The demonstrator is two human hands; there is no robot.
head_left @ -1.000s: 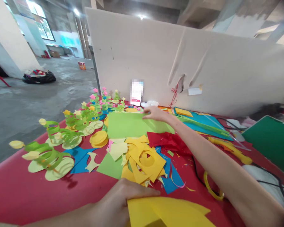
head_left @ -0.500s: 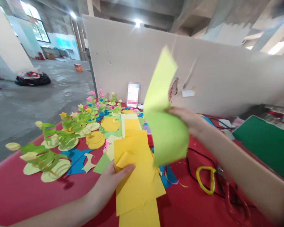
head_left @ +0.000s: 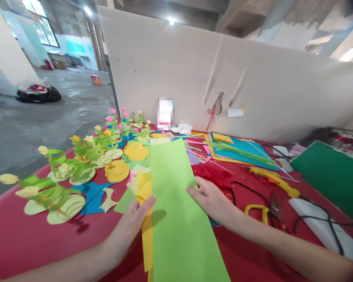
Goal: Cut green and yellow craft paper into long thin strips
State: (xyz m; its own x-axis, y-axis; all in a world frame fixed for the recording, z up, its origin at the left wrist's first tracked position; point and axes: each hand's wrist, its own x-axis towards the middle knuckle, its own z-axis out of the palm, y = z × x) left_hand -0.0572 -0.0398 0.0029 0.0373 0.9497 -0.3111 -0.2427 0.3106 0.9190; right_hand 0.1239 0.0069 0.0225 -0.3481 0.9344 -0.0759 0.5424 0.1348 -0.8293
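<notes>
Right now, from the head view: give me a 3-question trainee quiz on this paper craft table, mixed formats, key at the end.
1. True or false: the long light-green paper sheet lies on top of the yellow paper sheets.
2. Which hand touches the green sheet's right edge? A) left hand B) right hand
3. Fill in: the yellow-handled scissors lie on the ____ tablecloth.

Key: 1 true; 2 B; 3 red.
</notes>
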